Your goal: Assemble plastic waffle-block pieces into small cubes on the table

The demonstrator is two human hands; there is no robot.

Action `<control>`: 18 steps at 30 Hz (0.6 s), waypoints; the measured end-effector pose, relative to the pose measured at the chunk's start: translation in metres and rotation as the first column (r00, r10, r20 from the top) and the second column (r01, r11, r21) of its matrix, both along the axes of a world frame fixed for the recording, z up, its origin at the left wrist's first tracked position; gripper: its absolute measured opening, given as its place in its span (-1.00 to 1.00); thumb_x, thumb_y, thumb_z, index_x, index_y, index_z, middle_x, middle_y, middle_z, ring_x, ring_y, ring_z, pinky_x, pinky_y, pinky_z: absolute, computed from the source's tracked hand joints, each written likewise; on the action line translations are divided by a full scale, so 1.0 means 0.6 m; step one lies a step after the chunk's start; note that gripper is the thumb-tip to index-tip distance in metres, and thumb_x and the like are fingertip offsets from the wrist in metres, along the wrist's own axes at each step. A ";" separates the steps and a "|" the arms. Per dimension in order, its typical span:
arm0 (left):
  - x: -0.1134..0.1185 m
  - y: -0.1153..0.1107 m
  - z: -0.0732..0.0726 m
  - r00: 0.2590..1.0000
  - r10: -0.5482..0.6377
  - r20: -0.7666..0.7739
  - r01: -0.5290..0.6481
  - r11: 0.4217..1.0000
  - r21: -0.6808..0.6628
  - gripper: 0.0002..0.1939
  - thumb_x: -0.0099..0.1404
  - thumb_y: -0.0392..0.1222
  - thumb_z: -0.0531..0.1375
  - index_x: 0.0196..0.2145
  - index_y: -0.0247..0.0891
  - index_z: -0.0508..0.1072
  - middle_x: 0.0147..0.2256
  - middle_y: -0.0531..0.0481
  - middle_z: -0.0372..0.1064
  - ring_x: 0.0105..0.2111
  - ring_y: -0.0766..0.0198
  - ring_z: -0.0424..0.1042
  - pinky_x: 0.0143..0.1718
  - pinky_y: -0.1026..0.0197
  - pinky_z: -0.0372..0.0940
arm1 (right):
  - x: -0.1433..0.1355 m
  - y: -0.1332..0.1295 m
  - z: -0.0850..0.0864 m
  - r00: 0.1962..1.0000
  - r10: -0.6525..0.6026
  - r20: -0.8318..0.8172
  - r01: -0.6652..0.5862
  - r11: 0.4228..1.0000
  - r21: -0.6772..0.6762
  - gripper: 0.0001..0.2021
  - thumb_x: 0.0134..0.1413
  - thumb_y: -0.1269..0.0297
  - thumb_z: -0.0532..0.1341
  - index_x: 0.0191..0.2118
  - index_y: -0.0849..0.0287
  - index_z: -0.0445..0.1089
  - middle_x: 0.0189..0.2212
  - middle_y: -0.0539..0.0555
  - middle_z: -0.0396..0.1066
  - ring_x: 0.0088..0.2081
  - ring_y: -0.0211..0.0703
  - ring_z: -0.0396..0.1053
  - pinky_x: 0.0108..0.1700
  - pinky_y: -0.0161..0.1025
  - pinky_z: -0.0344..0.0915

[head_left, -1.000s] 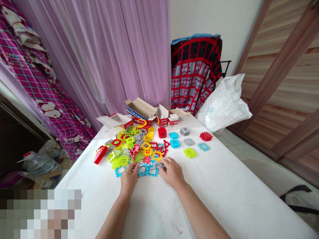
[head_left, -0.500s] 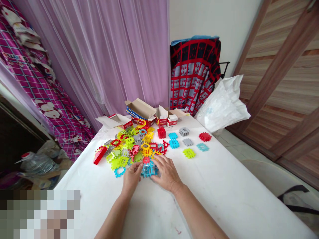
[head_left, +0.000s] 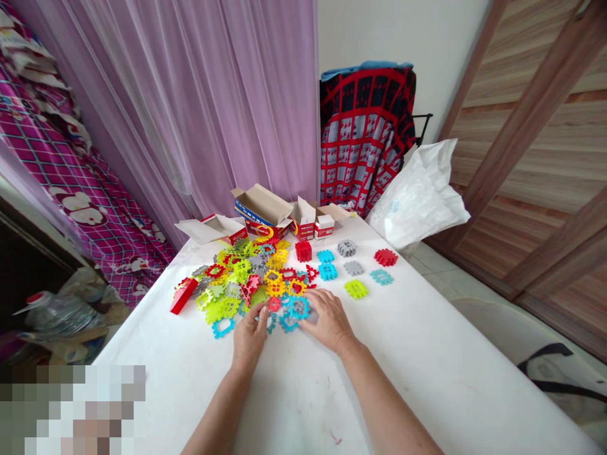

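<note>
My left hand point(head_left: 251, 332) is closed, with thumb and forefinger pinched at the edge of a blue interlocking tile point(head_left: 271, 323) mostly hidden behind them. My right hand point(head_left: 329, 320) curves around the right side of a blue openwork tile point(head_left: 300, 308), its thumb and fingers at the tile's edge. Something greyish shows under that palm, too covered to name. Between the hands lies another blue frame tile point(head_left: 288, 323), and a small red tile point(head_left: 274, 304) sits just above. Beyond them spreads a heap of notched plastic tiles point(head_left: 241, 270) in green, yellow, red and grey.
Right of the heap are sorted tiles: a red stack point(head_left: 303, 251), a blue stack point(head_left: 327, 272), grey ones point(head_left: 353, 268), a green one point(head_left: 356, 289) and a red one point(head_left: 386, 257). Opened cardboard boxes point(head_left: 263, 205) line the far edge. A white bag point(head_left: 417, 196) stands behind right.
The blue tiles between my hands have come apart and lie spread out. My right hand has shifted slightly right with one. The view has turned a little.
</note>
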State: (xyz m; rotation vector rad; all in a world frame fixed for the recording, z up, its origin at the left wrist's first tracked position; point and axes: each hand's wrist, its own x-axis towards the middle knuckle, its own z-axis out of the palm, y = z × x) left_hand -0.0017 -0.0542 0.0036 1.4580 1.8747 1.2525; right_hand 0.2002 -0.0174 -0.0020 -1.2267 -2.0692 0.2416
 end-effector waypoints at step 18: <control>0.061 -0.037 -0.005 0.623 -0.304 -0.721 0.520 0.849 0.091 -0.56 0.15 0.11 0.27 -0.04 -0.06 0.48 -0.04 -0.13 0.44 -0.09 0.03 0.42 -0.09 -0.03 0.30 | 0.073 0.007 0.004 0.974 -0.149 0.170 0.189 0.948 -0.257 -0.47 -0.09 0.22 0.31 0.07 0.13 0.32 -0.03 0.13 0.40 0.04 -0.02 0.27 0.11 -0.16 0.13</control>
